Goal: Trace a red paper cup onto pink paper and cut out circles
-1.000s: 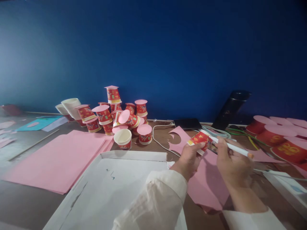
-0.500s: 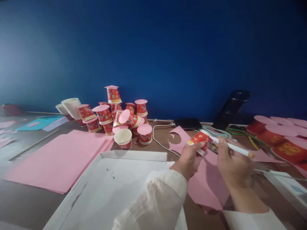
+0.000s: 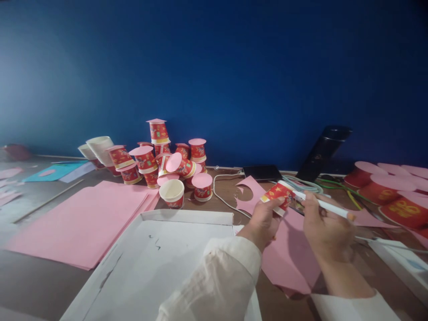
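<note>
1. Red printed paper cup [image 3: 278, 194]: tilted in your left hand [image 3: 264, 222], closed round its side, above a pink paper sheet [image 3: 294, 249].
2. Likely light, thin-walled, easily dented; hold it gently, nearer the stiffer rim.
3. Your right hand [image 3: 329, 229] pinches a slim white pen-shaped tool [image 3: 334, 208], orange-ended; tip contact unclear.
4. Cup shows a gold star; wording unreadable.
5. Large pink-topped red drums [image 3: 406, 211], far right: gold characters, illegible.

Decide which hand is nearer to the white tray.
Left. The left hand, holding a cup, is just right of the white tray; the right hand, holding a pen, is farther right.
</note>
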Motion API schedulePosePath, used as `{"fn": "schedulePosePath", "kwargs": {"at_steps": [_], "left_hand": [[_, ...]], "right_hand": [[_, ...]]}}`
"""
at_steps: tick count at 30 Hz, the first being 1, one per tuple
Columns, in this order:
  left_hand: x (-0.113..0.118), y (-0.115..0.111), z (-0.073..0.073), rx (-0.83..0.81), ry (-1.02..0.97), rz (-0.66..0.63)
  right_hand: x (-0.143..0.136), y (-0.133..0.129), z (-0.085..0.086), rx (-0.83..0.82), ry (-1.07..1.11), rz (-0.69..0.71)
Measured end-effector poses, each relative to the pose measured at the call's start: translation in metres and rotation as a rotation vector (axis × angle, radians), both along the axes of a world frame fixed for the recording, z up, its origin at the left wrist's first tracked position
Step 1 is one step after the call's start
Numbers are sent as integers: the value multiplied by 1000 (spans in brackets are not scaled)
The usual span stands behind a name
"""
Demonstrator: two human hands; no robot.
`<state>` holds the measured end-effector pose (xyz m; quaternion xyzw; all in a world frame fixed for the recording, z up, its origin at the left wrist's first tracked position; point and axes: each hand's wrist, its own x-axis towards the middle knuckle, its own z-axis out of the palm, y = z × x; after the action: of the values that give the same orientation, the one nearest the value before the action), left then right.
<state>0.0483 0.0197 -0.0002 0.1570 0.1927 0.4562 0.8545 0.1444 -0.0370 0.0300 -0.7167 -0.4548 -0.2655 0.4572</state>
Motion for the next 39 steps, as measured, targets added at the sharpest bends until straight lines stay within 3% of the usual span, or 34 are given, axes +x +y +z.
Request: {"fn": "schedulePosePath", "kwargs": {"at_steps": [13, 21, 39], "left_hand": [[-3, -1, 6, -34, 78, -28], [5, 3, 3, -80, 10, 57], [3, 4, 2, -54, -35, -12]], "right_hand": [[1, 2, -2, 20, 6, 5], [-2, -5, 1, 128, 130, 118], [-3, 2, -2, 95, 16, 97]]}}
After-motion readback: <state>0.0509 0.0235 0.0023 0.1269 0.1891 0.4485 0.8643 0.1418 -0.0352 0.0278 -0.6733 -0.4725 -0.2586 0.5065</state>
